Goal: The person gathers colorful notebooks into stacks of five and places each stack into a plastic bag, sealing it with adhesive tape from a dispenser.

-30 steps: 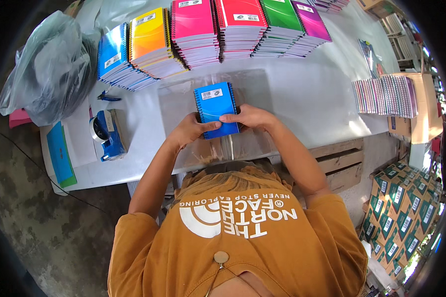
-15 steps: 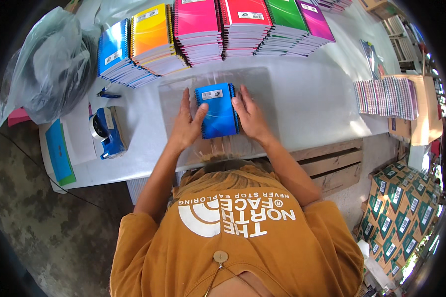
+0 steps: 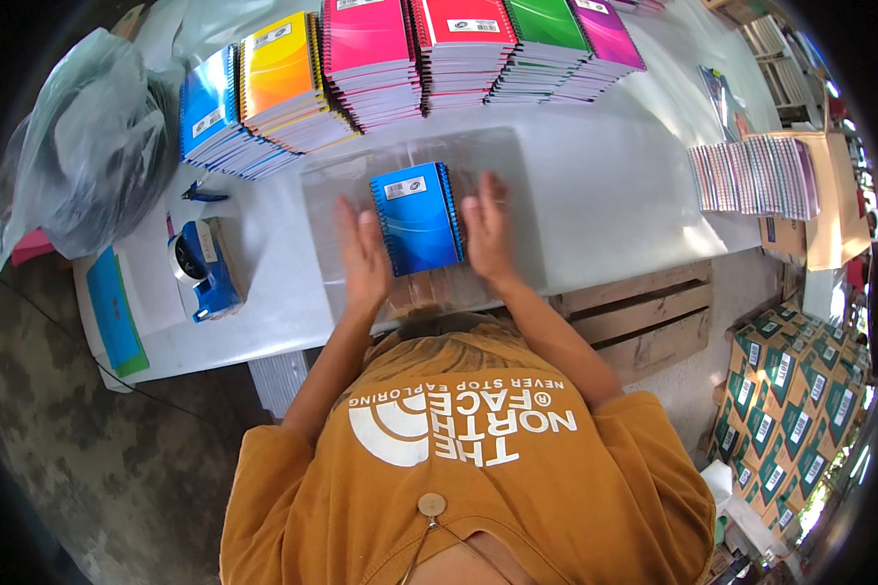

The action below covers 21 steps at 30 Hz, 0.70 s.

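White table, left hand and right hand spread flat beside blue notebook, concrete floor

Stacks of spiral notebooks in blue, yellow, pink, red, green and purple are sitting in a row along the far side of the tabletop. A blue tape dispenser is lying near the left end, with a blue pen just beyond it. A grey plastic bag is bulging at the far left. Another row of notebooks is standing on the right, and green-printed cartons are piling up on the floor below.
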Available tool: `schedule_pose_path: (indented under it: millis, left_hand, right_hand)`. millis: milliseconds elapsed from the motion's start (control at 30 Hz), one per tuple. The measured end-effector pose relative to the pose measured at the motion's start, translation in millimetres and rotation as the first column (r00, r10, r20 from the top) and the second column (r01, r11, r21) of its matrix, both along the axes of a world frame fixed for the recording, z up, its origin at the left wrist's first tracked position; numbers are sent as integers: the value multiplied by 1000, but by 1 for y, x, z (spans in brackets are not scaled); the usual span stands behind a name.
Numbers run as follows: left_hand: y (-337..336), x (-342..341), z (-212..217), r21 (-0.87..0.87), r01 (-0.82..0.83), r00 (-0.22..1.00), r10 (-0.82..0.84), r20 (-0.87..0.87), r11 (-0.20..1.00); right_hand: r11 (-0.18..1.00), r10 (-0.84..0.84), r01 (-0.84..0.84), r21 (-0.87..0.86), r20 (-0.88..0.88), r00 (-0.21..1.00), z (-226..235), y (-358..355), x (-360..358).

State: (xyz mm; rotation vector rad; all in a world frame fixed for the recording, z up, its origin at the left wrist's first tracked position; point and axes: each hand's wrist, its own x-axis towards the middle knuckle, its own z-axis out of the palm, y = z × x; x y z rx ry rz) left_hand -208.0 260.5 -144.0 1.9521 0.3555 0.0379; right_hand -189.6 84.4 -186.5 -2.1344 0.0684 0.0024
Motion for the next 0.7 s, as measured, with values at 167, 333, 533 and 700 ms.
schedule_pose_path:
  millis: [167,333,533,700]
  left_hand:
    - [24,-30,-46,709,-12,980,150,-132,705]
    - [16,-33,-46,788,-40,983,165,-79,615]
    - [17,-34,-64,749,-69,981,182,-70,659]
    - [12,-33,-64,722,-234,946,323,15,651]
  right_hand:
    - [736,-99,124,-666,75,992,-16,-42,-17]
    - [811,-63,171,-559,208,976,-27,-37,-14]
    - [884,88,9,-467,185,979,-30,-40,-10]
    - [830,-118,266,-490,312,943,-18,-24,-9]
